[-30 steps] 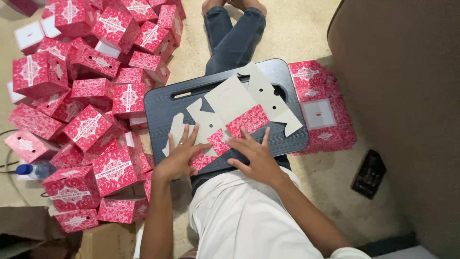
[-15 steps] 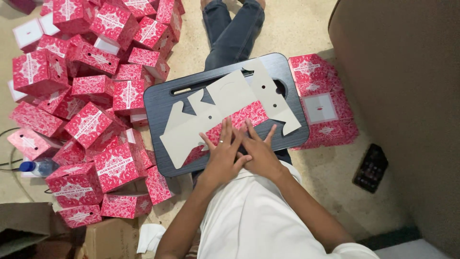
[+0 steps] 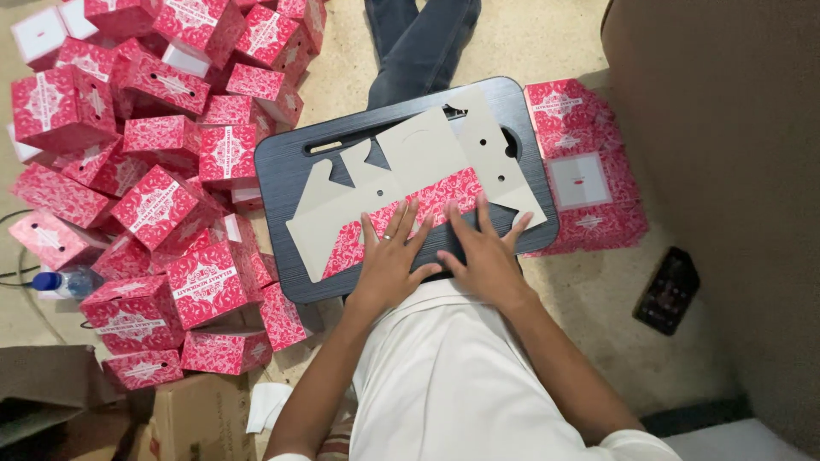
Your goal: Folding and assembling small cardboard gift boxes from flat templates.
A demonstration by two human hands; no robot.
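Your left hand point(image 3: 389, 260) and right hand point(image 3: 483, 256) now lie open, fingers spread, side by side, pressing the flat box blank point(image 3: 410, 192) at the tray's point(image 3: 282, 158) near edge; earlier they overlapped.

a heap of folded pink boxes point(image 3: 162, 171), a plastic bottle point(image 3: 60, 282), a dark phone point(image 3: 668, 290)

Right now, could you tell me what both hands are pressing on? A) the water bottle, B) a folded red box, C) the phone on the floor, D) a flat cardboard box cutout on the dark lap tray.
D: the left hand and right hand lie flat on the unfolded cutout on the tray.
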